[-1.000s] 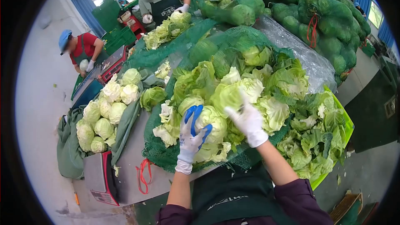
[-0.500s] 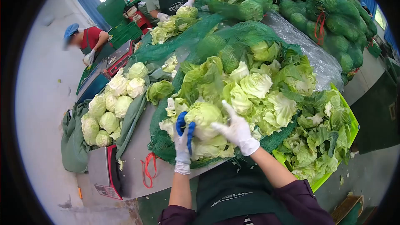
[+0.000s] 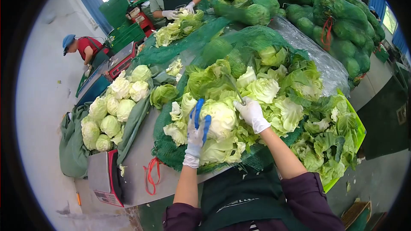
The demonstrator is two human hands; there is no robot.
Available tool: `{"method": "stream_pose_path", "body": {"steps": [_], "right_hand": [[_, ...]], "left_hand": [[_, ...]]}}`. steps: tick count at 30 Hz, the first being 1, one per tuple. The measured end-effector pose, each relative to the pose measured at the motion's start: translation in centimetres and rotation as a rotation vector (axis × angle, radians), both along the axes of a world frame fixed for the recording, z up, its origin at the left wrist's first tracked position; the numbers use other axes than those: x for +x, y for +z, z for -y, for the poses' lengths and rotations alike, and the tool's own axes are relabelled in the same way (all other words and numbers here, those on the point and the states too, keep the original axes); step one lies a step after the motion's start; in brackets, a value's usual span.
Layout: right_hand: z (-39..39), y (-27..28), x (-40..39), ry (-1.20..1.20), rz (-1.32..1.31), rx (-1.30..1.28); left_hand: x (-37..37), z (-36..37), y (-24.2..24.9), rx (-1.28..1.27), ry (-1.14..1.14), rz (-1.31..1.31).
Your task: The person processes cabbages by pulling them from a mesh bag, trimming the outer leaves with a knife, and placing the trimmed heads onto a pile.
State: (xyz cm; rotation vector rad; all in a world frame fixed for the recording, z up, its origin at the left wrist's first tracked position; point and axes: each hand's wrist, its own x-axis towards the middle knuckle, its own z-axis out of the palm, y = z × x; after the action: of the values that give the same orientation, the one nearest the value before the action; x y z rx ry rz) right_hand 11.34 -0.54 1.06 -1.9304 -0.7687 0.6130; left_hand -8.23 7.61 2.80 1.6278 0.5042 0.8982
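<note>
A trimmed pale cabbage (image 3: 221, 119) sits among loose leaves on the green net (image 3: 165, 147) in front of me. My left hand (image 3: 196, 133), in a white glove with blue fingers, lies along the cabbage's left side, its fingers stretched out and apart. Right of the cabbage, my white-gloved right hand (image 3: 251, 113) is closed around a thin, greyish knife (image 3: 234, 86), which points up and away. Leafy cabbages and cut outer leaves (image 3: 261, 90) lie heaped behind both hands.
Trimmed cabbages (image 3: 112, 125) fill a green cloth sack at left, beside a scale (image 3: 104, 175) and red string (image 3: 153, 175). A yellow-green crate (image 3: 358, 134) of leaves stands at right. Full net sacks (image 3: 338, 30) rise behind. One co-worker (image 3: 177, 0) handles cabbage opposite; another (image 3: 87, 49) bends at far left.
My right hand has gone from spread fingers to closed around the knife. The cabbage now shows a paler side, and my left hand has shifted slightly right and upward with its fingers straighter.
</note>
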Motion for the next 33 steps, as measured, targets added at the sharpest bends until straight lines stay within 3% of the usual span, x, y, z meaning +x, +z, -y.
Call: {"method": "stream_pose_path", "body": {"steps": [2, 4, 5, 6, 8, 9, 10, 11, 12, 13, 20, 28, 30, 32, 33], "right_hand": [[0.8, 1.5, -1.1, -0.007, -0.078, 0.034], [2.0, 1.7, -3.1, 0.01, 0.098, 0.216], [3.0, 2.2, -4.6, 0.026, 0.024, 0.215], [3.8, 1.2, -5.9, 0.021, 0.076, 0.216], [3.8, -0.8, -6.8, -0.072, 0.262, 0.479], [4.3, -0.9, -6.3, -0.081, 0.262, 0.474], [5.2, -0.8, -5.4, -0.034, 0.17, 0.295], [6.1, 0.0, -5.0, 0.009, 0.075, 0.114], [6.9, 0.8, -5.2, -0.004, 0.073, 0.109], [7.4, 1.6, -5.4, 0.033, 0.088, 0.038], [8.0, -0.2, -8.8, -0.057, 0.332, 0.016], [4.7, -1.0, -4.3, 0.015, 0.59, -0.043], [3.8, 0.0, -3.3, 0.058, 0.965, 0.068], [3.4, 2.8, -0.7, 0.027, -0.052, 0.052], [2.8, 2.7, 1.1, 0.039, -0.136, -0.02]], "left_hand": [[-0.4, -0.3, 0.2, -0.054, 0.013, 0.029], [-0.5, 0.1, 0.2, 0.198, 0.206, -0.099], [-0.5, 0.5, -0.3, 0.199, 0.209, -0.101], [-0.4, 1.1, -1.2, 0.049, 0.168, 0.017], [0.0, 2.2, -1.6, -0.257, 0.074, 0.245], [-0.1, 3.0, -0.5, -0.227, 0.146, 0.022], [-0.2, 3.2, -0.4, -0.23, 0.135, 0.019], [-0.6, 3.2, -0.5, 0.081, 0.191, -0.157], [-0.7, 3.4, -0.2, 0.396, 0.242, -0.327], [-0.3, 3.2, 0.2, 0.716, 0.286, -0.325], [1.2, 4.1, 0.1, 0.636, 0.262, -0.341], [1.8, 4.9, -1.4, 0.781, 0.403, -0.363], [1.2, 4.6, -2.1, 0.596, 0.411, -0.292], [-1.0, 4.5, -2.9, 0.496, 0.364, -0.374], [-1.9, 4.1, -4.0, 0.477, 0.367, -0.328]]}}
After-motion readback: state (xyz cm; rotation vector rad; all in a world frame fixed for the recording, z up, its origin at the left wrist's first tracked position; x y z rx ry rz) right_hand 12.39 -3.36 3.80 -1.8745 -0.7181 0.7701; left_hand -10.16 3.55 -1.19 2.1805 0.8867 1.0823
